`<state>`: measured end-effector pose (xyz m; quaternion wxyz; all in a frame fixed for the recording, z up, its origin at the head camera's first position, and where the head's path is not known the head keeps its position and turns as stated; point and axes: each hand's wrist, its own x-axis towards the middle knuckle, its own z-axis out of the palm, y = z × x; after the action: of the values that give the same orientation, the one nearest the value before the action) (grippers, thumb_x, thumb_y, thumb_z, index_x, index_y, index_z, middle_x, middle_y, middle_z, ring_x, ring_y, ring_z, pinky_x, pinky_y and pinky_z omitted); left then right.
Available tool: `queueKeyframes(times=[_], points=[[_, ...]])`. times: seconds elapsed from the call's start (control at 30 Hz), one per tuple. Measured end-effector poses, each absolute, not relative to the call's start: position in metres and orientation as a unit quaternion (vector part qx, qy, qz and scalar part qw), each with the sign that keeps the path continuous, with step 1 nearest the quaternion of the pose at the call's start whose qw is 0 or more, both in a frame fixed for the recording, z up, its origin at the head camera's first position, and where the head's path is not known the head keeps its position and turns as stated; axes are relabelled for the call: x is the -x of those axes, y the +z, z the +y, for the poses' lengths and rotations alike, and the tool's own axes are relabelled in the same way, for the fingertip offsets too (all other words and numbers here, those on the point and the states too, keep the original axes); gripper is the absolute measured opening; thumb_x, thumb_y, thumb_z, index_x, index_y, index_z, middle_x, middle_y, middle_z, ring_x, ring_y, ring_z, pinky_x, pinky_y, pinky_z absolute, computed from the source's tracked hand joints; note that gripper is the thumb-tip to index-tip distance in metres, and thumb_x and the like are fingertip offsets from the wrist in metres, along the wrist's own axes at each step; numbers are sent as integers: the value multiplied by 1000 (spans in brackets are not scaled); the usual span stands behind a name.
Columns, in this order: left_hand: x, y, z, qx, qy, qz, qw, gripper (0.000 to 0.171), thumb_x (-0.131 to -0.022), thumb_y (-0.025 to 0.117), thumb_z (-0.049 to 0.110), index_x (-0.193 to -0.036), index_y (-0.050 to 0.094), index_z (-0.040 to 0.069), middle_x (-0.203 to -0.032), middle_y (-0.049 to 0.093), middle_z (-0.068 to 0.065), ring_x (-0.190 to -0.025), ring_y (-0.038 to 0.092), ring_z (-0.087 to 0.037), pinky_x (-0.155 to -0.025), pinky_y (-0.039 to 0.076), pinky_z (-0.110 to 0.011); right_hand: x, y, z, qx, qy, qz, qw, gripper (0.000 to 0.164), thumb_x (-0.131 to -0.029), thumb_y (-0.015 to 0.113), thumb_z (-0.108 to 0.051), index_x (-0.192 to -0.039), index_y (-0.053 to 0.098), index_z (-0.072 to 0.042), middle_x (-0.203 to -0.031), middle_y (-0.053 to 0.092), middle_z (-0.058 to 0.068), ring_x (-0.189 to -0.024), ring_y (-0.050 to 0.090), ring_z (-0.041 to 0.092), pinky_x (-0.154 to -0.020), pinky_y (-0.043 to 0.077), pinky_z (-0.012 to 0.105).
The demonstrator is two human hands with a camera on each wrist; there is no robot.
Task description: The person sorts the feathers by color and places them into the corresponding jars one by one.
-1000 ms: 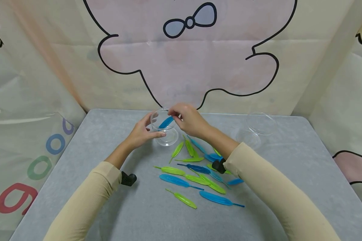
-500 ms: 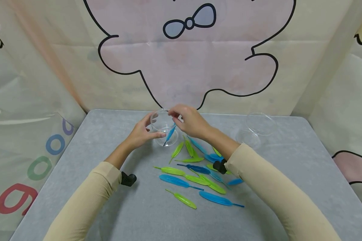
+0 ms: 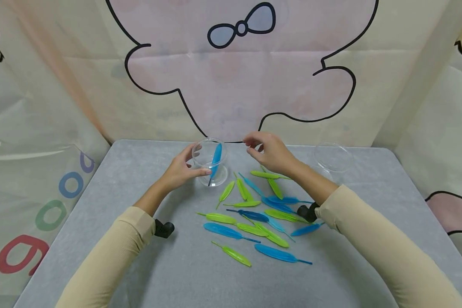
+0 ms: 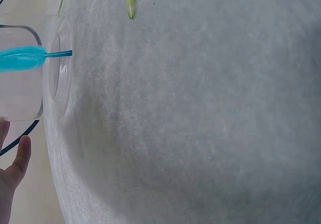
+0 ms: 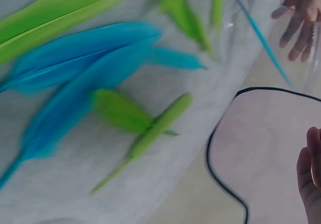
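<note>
In the head view my left hand (image 3: 182,170) grips a clear plastic cup (image 3: 203,159) near its rim, thumb in front and fingers behind. One blue feather (image 3: 216,159) stands inside, leaning slightly, its quill down at the cup's base; the left wrist view shows this feather (image 4: 22,59) too. My right hand (image 3: 270,152) is raised to the right of the cup, fingers loosely bent with nothing between them. Below it, several green feathers (image 3: 235,255) and blue feathers (image 3: 223,231) lie scattered across the table, some overlapping.
Another clear cup (image 3: 338,157) stands at the back right of the grey table (image 3: 169,273), partly behind the right forearm. A pale printed curtain (image 3: 231,77) hangs right behind the table's far edge, and more fabric hangs at both sides.
The right hand lowered the blue feather into the cup, let it go and moved off to the right. The left hand and cup stayed in place.
</note>
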<state>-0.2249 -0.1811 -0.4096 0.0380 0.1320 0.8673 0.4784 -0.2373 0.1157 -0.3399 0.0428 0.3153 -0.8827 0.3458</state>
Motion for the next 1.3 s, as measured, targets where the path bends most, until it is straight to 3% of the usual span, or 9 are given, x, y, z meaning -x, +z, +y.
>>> queueKeyframes(times=[0.77,1.3], points=[[225,-408,-182,-130,475,869,40,90,-85,81,31,-156,28,17,-157,37,-9,-143,36,-33,-110,35,-58,209,-386,196,-283,356,-890,-34,23,-91,69,0,-115,68,0,-106,71,15,-94,67,25,-81,56,44],[225,-405,-179,-124,474,871,44,90,-85,81,29,-157,27,16,-157,38,-10,-143,35,-35,-110,35,-58,195,-418,230,-274,343,-895,-84,21,-92,68,1,-113,68,2,-99,72,8,-90,67,21,-80,56,39]])
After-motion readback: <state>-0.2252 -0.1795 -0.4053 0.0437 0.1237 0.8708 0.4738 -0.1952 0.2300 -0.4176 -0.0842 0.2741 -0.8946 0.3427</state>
